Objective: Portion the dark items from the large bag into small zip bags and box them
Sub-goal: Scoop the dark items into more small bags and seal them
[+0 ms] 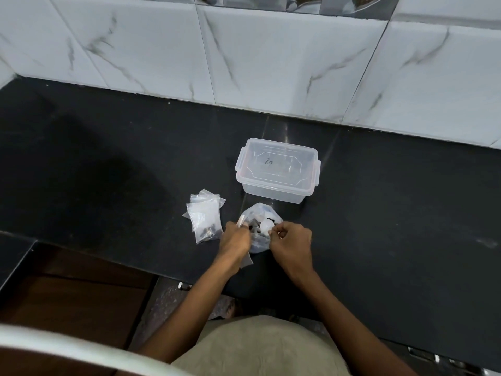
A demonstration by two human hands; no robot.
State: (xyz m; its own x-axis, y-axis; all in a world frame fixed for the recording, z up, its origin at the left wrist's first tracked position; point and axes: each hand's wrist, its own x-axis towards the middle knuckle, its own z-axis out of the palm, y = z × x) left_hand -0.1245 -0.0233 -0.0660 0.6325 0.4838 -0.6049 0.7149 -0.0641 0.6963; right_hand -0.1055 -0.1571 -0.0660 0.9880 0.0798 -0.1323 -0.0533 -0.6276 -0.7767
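Your left hand [235, 238] pinches a small bag [245, 260], and your right hand [291, 244] pinches the big bag [260, 226] open near the bench's front edge, so the dark bits are easy to reach.
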